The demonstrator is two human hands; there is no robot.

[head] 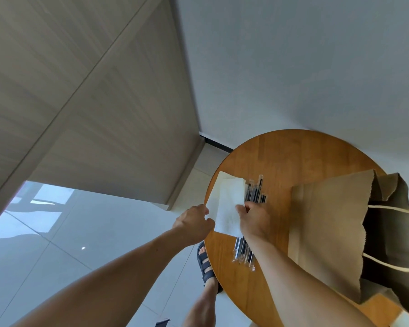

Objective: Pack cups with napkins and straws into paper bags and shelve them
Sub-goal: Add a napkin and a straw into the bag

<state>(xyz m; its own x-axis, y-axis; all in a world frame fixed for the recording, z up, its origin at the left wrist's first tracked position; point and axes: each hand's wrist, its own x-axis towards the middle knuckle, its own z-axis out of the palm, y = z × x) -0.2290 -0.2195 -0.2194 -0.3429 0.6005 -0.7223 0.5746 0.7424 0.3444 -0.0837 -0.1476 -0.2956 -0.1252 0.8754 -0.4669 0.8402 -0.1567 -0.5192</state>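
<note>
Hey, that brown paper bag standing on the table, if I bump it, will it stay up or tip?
It probably tips easily: the paper bag stands tall and open on the round table. Its thin walls already look creased, so it likely buckles rather than slides.

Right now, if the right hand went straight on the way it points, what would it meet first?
The white napkin, which the right hand pinches at its edge; the wrapped straws lie just beyond, though depth is unclear.
</note>
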